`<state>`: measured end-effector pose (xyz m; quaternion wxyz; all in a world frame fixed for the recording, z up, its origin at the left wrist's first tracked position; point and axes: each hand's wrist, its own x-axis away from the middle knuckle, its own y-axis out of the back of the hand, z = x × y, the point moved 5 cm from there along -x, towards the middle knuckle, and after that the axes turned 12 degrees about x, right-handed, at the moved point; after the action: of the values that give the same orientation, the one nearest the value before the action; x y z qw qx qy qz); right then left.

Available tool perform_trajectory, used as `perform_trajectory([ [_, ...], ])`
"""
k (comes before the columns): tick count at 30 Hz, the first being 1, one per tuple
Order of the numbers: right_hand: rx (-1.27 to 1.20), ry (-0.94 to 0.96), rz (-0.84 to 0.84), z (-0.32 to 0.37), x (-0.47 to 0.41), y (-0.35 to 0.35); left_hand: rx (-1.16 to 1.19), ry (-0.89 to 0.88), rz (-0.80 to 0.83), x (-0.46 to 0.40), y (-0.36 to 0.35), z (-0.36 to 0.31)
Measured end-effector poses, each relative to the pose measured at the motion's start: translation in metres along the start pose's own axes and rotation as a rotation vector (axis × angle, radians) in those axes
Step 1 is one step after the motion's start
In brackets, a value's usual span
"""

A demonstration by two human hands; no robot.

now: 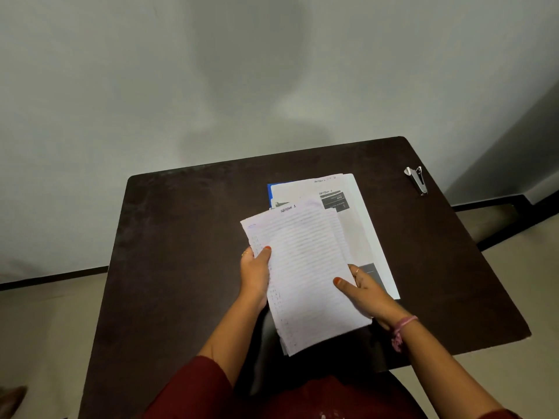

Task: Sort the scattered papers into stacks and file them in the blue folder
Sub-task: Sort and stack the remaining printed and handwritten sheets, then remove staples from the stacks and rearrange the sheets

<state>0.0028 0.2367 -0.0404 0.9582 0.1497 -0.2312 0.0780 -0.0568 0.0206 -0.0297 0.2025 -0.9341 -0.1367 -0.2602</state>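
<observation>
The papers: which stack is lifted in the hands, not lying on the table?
The lined handwritten stack headed "Section 1", gripped by the left hand and right hand. The printed sheets lie flat on the blue folder.

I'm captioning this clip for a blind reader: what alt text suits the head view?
Both hands, left hand and right hand, hold a stack of lined white papers above a dark brown table. Behind it, printed white sheets lie on a blue folder; a small metal stapler sits at the far right.
</observation>
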Motion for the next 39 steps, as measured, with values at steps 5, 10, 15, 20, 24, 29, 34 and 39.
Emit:
perform_trajectory([
  [5, 0.013, -0.009, -0.067, -0.007, 0.004, 0.022, -0.016, -0.004, 0.026, -0.002, -0.026, -0.007],
  [10, 0.024, 0.02, -0.094, -0.01, 0.008, 0.056, -0.084, 0.112, 0.064, -0.011, -0.059, -0.011],
  [15, 0.011, 0.002, -0.109, -0.02, 0.012, 0.081, 0.017, 0.159, -0.008, -0.024, -0.088, -0.008],
  [20, 0.076, -0.047, -0.029, -0.032, 0.008, 0.106, -0.052, 0.143, -0.034, -0.03, -0.113, 0.014],
  [24, 0.096, -0.117, 0.128, -0.051, 0.0, 0.127, -0.155, 0.103, -0.059, -0.032, -0.124, 0.03],
  [29, 0.218, -0.205, 0.305, -0.057, -0.006, 0.149, -0.267, 0.059, -0.099, -0.032, -0.137, 0.046],
  [34, 0.278, -0.211, -0.014, -0.045, -0.048, 0.204, -0.425, 0.032, -0.151, -0.041, -0.141, 0.053],
  [39, 0.382, -0.147, -0.597, -0.029, -0.106, 0.268, -0.513, 0.033, -0.219, -0.043, -0.142, 0.057],
])
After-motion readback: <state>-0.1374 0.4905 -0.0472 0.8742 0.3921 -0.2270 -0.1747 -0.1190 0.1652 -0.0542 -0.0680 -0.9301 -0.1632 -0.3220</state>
